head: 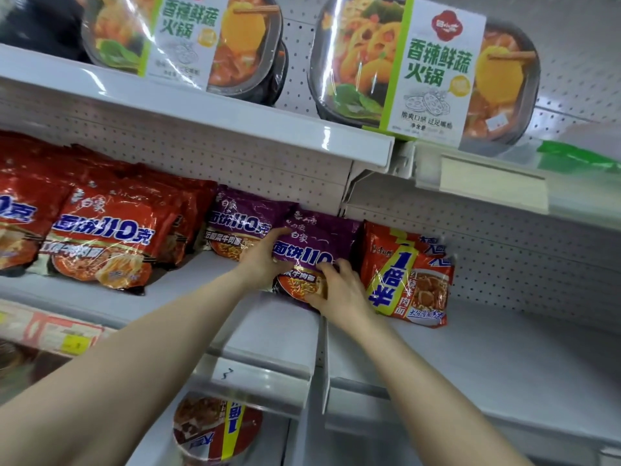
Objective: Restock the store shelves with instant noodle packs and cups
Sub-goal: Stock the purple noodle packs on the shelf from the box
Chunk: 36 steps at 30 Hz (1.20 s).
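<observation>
A purple instant noodle pack (319, 240) leans upright on the middle shelf (279, 324). My left hand (262, 260) grips its left edge, fingers curled onto the front. My right hand (339, 287) holds its lower right corner, fingers over the front. Another purple pack (235, 227) stands just behind and to the left. A red and yellow noodle pack (410, 274) stands right beside it on the right. Rows of red noodle packs (100, 237) fill the shelf's left part.
Two large hotpot bowls (423, 68) sit on the top shelf (201, 109). A noodle cup (215, 428) stands on the lower shelf below my arms. Bare shelf surface lies to the right (504, 358). A vertical divider (324, 351) splits the two shelf sections.
</observation>
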Each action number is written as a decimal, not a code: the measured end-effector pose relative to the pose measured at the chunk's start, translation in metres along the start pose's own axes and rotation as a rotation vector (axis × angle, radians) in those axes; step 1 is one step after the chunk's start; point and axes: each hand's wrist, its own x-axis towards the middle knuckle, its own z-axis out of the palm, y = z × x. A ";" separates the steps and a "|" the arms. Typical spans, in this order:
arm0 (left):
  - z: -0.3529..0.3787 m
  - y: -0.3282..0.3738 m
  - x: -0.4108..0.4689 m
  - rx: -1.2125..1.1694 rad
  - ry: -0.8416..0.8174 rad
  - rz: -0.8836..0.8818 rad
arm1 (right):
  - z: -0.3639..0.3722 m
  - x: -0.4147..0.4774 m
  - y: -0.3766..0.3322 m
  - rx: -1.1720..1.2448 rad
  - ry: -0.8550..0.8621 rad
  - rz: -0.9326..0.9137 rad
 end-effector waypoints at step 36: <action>0.019 0.006 0.016 0.917 0.043 0.225 | 0.020 0.043 -0.012 -0.376 0.147 -0.124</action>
